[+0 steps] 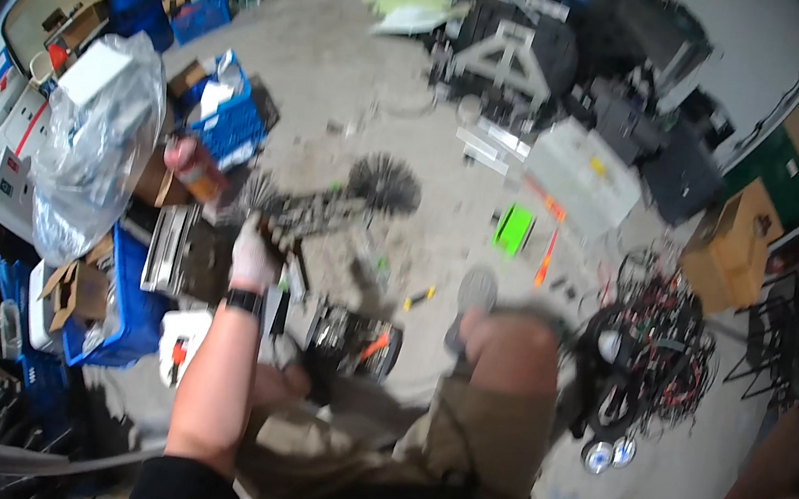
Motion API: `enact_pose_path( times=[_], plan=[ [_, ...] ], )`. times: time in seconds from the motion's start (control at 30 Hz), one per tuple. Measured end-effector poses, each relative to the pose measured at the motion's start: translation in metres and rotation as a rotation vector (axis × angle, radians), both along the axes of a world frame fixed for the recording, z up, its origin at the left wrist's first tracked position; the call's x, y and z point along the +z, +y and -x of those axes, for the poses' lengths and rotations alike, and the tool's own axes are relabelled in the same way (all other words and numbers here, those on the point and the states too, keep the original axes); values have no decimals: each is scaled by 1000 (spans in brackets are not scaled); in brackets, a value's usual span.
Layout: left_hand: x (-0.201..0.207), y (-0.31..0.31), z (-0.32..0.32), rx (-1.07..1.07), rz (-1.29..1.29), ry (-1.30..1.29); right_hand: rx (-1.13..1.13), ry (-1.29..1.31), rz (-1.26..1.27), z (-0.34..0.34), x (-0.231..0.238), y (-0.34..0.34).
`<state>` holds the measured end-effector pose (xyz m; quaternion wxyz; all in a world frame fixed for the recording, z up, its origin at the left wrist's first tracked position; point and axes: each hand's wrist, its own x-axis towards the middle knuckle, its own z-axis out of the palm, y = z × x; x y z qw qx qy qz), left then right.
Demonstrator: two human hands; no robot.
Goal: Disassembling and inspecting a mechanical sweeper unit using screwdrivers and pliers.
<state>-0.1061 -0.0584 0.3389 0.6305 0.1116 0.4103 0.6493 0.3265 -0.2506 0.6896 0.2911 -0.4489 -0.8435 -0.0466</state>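
Observation:
My left hand (pixel 255 256), light-coloured as if gloved and with a dark watch on the wrist, reaches forward at left of centre. Its fingers close on the near left end of a long metal frame (pixel 318 214); motion blur hides the exact grip. Round black bristly brushes sit at the frame's ends, the clearer one a disc-shaped brush (pixel 384 183) at the right. Below lies a machine part with a dark wheel (pixel 353 337) and an orange piece, near my foot. My right forearm (pixel 764 484) runs up along the right edge, its hand lost in the dark rim.
A metal box (pixel 172 250), a blue bin (pixel 143 317) and a plastic-wrapped item (pixel 100 150) crowd the left. On the floor lie a green block (pixel 513 229), an orange-handled tool (pixel 546 259) and a yellow-black tool (pixel 419 299). Tangled cables (pixel 654 344) lie right of my knee.

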Motion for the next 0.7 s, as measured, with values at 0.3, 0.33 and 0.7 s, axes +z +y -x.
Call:
enact_pose_path(
  times=[0.3,0.33,0.7],
  plan=[
    [4,-7,3,-119,-66,-61,-19,-21,-36,3,5,2],
    [-10,-2,14,-142,-43,-125,-9,-29,-46,0,3,5],
    [35,5,-6,114,97,-66,92,-487,-300,38,64,56]
  ],
)
